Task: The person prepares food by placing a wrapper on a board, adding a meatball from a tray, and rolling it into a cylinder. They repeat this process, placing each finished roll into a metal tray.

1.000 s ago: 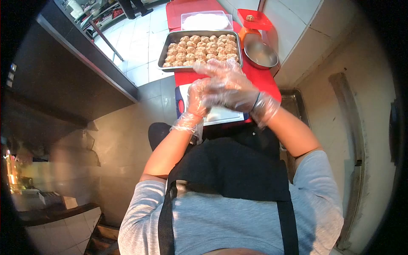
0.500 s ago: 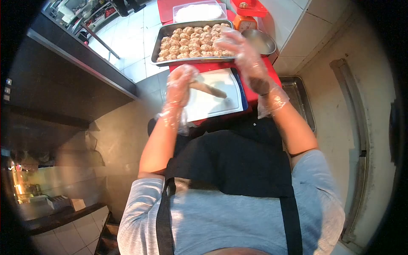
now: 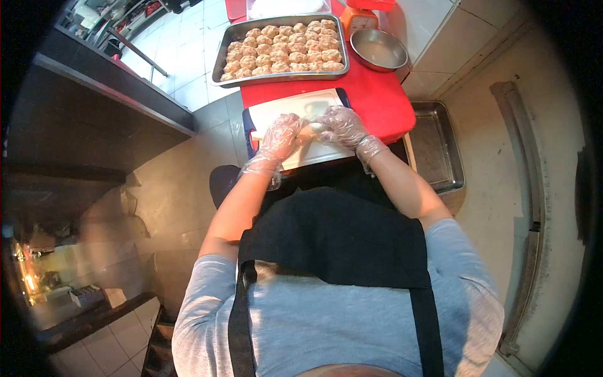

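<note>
Both hands wear clear plastic gloves and are close together above a white cutting board (image 3: 320, 99) with dark blue corners. My left hand (image 3: 284, 135) is closed around a pale wooden stick (image 3: 308, 133), whose end points toward the other hand. My right hand (image 3: 342, 127) has its fingers bent and pressed together at the stick's far end; what they hold, if anything, is too small to make out. Beyond the board, a metal tray (image 3: 282, 76) holds rows of lumpy light-brown balls (image 3: 279, 55).
The board lies on a red surface (image 3: 383, 100). A round metal bowl (image 3: 379, 50) sits at the right, beside an orange scale (image 3: 361, 20). Behind the tray is a clear plastic container (image 3: 287, 7) with white contents. A rectangular metal pan (image 3: 434, 147) stands lower right.
My right hand has come down from over the tray's right side to the stick, and its fingers have closed. My left hand has moved slightly right and down. The camera view has shifted.
</note>
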`<state>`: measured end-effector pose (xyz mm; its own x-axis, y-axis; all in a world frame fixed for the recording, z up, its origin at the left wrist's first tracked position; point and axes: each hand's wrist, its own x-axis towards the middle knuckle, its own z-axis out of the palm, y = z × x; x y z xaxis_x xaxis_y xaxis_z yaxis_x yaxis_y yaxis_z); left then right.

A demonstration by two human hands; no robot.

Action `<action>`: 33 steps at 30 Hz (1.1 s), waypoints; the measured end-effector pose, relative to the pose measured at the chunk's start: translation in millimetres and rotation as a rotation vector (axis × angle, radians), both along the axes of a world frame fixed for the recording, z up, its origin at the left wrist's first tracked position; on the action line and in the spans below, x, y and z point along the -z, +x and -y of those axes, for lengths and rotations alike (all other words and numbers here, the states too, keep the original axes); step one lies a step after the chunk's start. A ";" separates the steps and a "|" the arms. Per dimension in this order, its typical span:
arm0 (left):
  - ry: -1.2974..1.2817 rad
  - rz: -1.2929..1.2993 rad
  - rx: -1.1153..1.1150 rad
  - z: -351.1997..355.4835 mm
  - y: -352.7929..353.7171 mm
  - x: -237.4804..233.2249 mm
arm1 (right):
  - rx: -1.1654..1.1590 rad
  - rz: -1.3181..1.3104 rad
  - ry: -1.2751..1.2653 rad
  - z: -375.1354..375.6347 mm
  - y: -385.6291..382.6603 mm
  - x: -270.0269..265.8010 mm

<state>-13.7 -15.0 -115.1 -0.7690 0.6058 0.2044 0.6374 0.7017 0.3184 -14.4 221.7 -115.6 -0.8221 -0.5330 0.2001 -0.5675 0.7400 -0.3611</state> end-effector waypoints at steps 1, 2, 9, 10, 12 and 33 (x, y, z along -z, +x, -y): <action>-0.016 0.013 -0.001 -1.5 -2.2 5.4 | 0.022 0.102 -0.006 1.6 0.4 -1.7; -0.033 0.027 -0.002 -1.7 -3.0 11.0 | -0.030 -0.020 -0.037 -5.5 -4.7 11.9; -0.071 -0.090 -0.011 1.8 1.9 4.1 | -0.031 -0.202 0.014 5.4 7.2 4.7; -0.087 -0.197 0.041 -6.1 -1.5 15.1 | -0.055 -0.076 0.058 17.3 4.6 7.2; -0.103 -0.168 0.024 -1.1 0.5 21.5 | -0.042 -0.133 -0.066 19.3 4.5 30.9; 0.540 -0.155 -0.238 25.7 -7.3 -164.8 | -0.079 0.702 -1.024 -40.3 10.2 -87.8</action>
